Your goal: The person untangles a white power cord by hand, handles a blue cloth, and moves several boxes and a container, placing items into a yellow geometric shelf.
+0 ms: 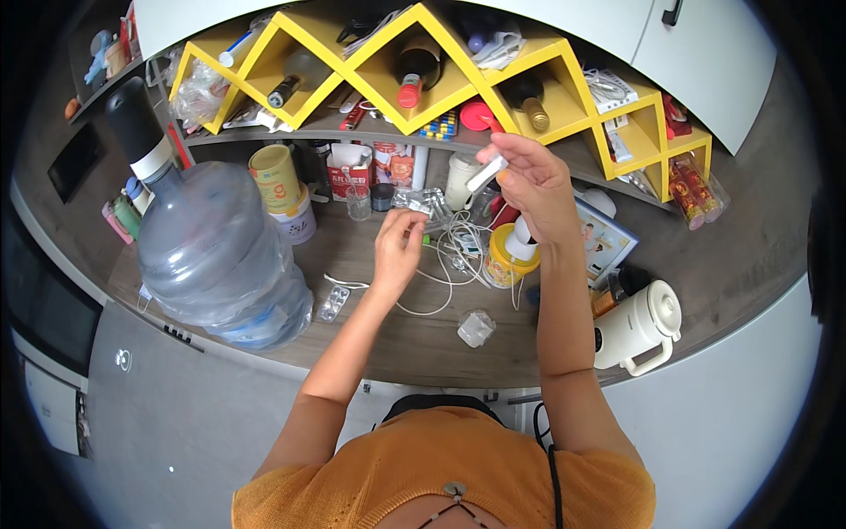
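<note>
Raised over the right part of the counter, my right hand (538,189) pinches a small white oblong piece (486,175) between thumb and fingers; its exact kind does not show. My left hand (399,249) is lower and further left, with fingers curled together. What it holds, if anything, is hidden. Just beyond its fingertips lie crumpled clear and silvery packs (429,201). A tangle of white cable (463,242) spreads between the two hands. Below my right wrist stands a yellow tub (504,264) with a white object in its top.
A large water jug (216,256) with a black-topped pump (137,123) fills the left side. A cream electric kettle (648,326) stands at the right edge. Near the front lie a clear plastic piece (477,327) and a blister pack (334,302). Yellow zigzag shelving (374,53) holds bottles above.
</note>
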{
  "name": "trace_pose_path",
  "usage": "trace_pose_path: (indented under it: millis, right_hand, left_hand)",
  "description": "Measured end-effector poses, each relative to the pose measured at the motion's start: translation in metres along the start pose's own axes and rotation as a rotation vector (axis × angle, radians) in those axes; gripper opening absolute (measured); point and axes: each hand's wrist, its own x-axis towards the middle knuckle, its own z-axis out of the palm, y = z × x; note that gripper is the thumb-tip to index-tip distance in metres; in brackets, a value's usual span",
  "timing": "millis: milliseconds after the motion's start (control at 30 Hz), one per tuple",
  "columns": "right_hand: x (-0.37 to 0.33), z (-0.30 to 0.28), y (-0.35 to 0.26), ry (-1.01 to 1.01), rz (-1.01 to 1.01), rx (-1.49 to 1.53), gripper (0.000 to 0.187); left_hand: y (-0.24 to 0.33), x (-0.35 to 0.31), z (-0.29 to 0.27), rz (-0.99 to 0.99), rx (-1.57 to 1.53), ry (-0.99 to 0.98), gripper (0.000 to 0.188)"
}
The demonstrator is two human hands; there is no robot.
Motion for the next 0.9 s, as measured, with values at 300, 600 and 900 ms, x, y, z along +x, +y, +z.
trace_pose_path:
  millis: [300,600,900]
  right_hand:
    - [-0.028,-0.036,-0.005,0.078,-0.027,0.005,0.037]
    - [-0.054,-0.116,0.026,0.729,-0.169,-0.495,0.025]
    - [-0.057,-0.177,0.056,0.906,-0.19,-0.91,0.025]
  left_hand:
    - [0.003,-0.01,0.031,0.018,0.008,-0.054,0.009]
    - [0.006,-0.018,0.05,-0.009,0.06,-0.12,0.01]
    - [0.001,-0.021,0.073,0.034,0.053,-0.16,0.009]
